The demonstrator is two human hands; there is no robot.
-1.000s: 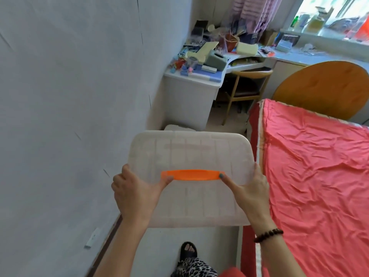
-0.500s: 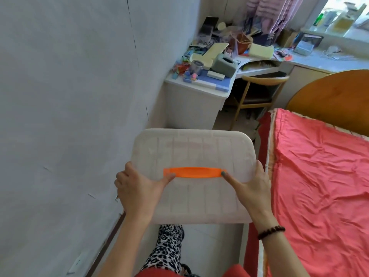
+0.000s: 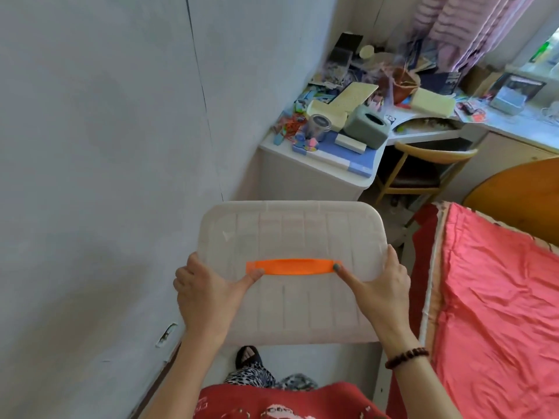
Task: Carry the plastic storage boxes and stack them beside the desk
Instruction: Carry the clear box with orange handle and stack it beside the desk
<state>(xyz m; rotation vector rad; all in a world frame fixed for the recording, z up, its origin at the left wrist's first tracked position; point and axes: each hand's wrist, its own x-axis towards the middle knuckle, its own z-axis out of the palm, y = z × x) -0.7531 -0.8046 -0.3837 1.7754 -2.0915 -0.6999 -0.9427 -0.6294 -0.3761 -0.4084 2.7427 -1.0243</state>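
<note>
I hold a translucent plastic storage box (image 3: 290, 234) in the air in front of me. My left hand (image 3: 208, 294) and right hand (image 3: 378, 285) clasp its two sides, thumbs pressed on the lid at the ends of the orange handle (image 3: 290, 266). The box is between the grey wall (image 3: 106, 146) and the red bed (image 3: 499, 297), with the cluttered counter (image 3: 302, 176) just beyond its far edge.

A white desk (image 3: 302, 182) carries a grey tissue box (image 3: 367, 130), a tin (image 3: 319, 127), a blue folder (image 3: 357, 164) and paper scraps (image 3: 290, 128). A red sheet (image 3: 499, 297) covers the bed (image 3: 520, 192).
</note>
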